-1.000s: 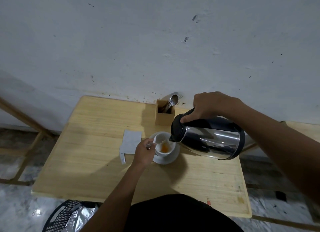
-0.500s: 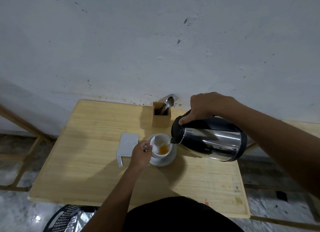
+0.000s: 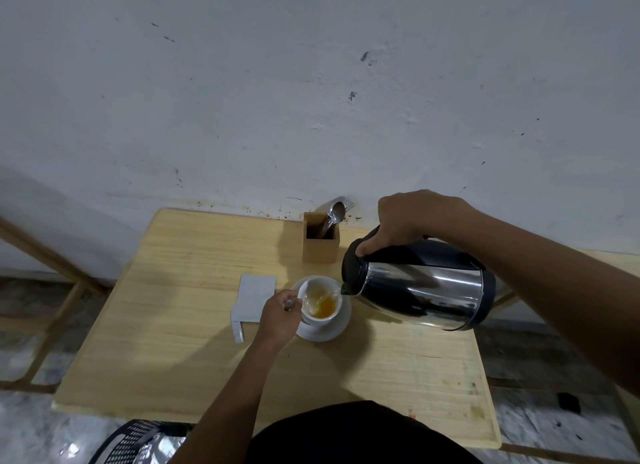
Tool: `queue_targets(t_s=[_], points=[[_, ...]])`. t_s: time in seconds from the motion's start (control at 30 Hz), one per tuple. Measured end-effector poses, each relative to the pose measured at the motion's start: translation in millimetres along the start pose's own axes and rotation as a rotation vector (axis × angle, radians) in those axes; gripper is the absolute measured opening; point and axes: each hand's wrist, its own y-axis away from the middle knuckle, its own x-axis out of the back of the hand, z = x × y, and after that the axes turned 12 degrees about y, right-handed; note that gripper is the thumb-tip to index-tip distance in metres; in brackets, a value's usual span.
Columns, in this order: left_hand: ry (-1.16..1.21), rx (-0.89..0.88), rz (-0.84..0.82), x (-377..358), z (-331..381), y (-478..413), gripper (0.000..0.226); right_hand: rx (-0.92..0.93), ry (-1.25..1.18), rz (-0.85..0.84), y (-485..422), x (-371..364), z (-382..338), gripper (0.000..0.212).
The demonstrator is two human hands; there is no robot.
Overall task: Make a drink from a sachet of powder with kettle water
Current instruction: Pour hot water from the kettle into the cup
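Observation:
A white cup (image 3: 320,320) stands on a white saucer (image 3: 337,328) in the middle of the wooden table (image 3: 194,342). Orange liquid shows inside it. My right hand (image 3: 412,221) grips the black handle of a steel kettle (image 3: 426,290), which is tipped left with its spout over the cup's rim and water running in. My left hand (image 3: 278,316) holds a metal spoon (image 3: 292,302) at the cup's left rim. A pale opened sachet (image 3: 254,299) lies flat just left of the cup, with its torn strip (image 3: 238,332) beside it.
A square wooden holder (image 3: 320,247) with spoons and a fork stands behind the cup near the white wall. A black perforated basket (image 3: 138,441) sits on the floor at the table's front left. Another wooden surface (image 3: 616,263) lies at the right.
The kettle stays tipped and keeps pouring; the orange liquid in the cup has risen. My left hand has shifted slightly with the spoon at the rim.

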Motion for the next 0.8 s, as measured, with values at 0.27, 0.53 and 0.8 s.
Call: queue_targets(t_s=[0.27, 0.53, 0.8], points=[[-0.022, -0.014, 0.003, -0.1, 2.2, 0.0, 0.025, 0.007, 0.009, 0.011, 3.5, 6.6, -0.5, 0.067], [-0.008, -0.004, 0.007, -0.5, 0.9, 0.4, 0.025, 0.018, 0.019, 0.011, 3.1, 7.0, -0.4, 0.067], [-0.011, 0.004, 0.009, -0.7, 0.6, -0.3, 0.026, -0.006, 0.018, 0.008, 2.0, 7.9, -1.1, 0.07]])
